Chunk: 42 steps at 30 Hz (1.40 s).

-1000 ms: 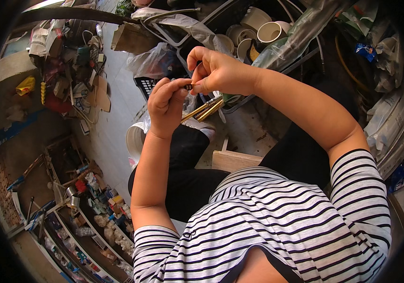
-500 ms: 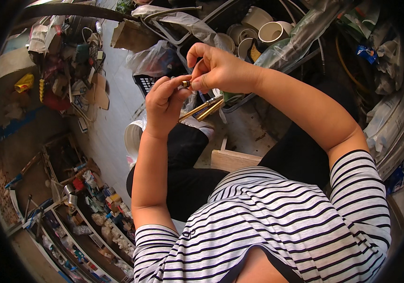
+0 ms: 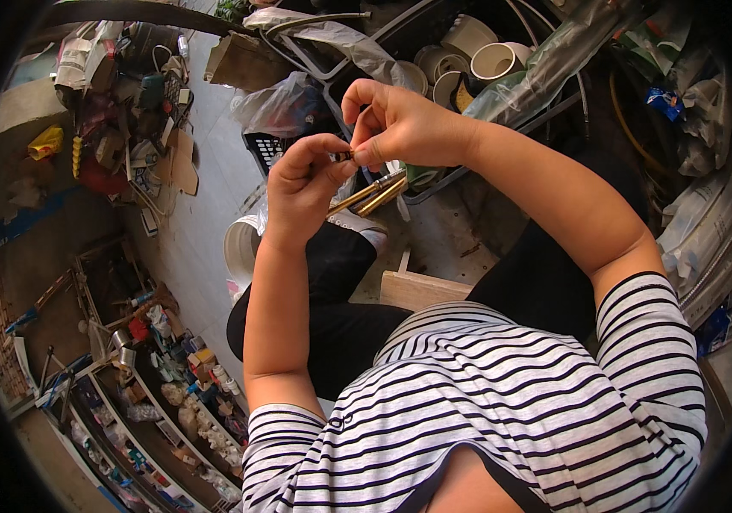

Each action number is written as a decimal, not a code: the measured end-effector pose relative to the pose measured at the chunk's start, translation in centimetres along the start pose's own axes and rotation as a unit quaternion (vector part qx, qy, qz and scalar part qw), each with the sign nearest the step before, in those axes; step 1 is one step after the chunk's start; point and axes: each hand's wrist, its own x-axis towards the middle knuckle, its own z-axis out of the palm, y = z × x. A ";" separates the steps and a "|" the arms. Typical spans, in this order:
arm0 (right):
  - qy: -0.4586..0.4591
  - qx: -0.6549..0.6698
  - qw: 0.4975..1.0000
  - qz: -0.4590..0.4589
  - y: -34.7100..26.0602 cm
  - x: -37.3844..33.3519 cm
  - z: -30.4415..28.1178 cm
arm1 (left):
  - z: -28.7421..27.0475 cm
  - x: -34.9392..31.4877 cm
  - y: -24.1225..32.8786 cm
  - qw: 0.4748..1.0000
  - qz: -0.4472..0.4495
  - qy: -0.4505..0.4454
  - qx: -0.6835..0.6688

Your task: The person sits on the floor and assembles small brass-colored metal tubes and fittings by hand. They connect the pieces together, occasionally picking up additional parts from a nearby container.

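Right now your left fingers [image 3: 319,147] are nearly closed, thumb and forefinger pinching a small dark and brass-coloured piece [image 3: 344,156]. Your right fingers [image 3: 368,145] meet at its other end, thumb and forefinger closed on it, the remaining ones curled loosely above; the piece sits between your two hands, and its finer detail is too small to tell. Just below your fingers lie brass-coloured rods [image 3: 370,198], slanting, with a shoe [image 3: 364,226] beneath them. Close to the left of your left fingers is a black lattice basket [image 3: 263,147], with a clear plastic bag [image 3: 273,109] above it. Farther out, a white bucket [image 3: 240,246] is down to the left, and cream-coloured cups [image 3: 494,61] are up to the right.
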 end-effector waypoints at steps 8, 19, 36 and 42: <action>-0.019 0.004 1.000 0.005 -0.4 -0.3 0.4 | -0.3 0.3 0.7 0.957 0.120 -0.032 0.262; -0.004 -0.079 0.989 -0.122 0.1 -1.4 1.1 | 0.5 -1.9 -0.1 0.986 0.129 0.082 0.067; 0.006 -0.220 0.965 -0.145 -0.9 -1.6 1.5 | 0.0 -1.5 1.0 0.949 0.178 0.060 0.252; 0.008 -0.166 0.974 -0.154 -0.3 -1.3 1.4 | 0.0 -1.7 0.5 0.951 0.165 0.083 0.247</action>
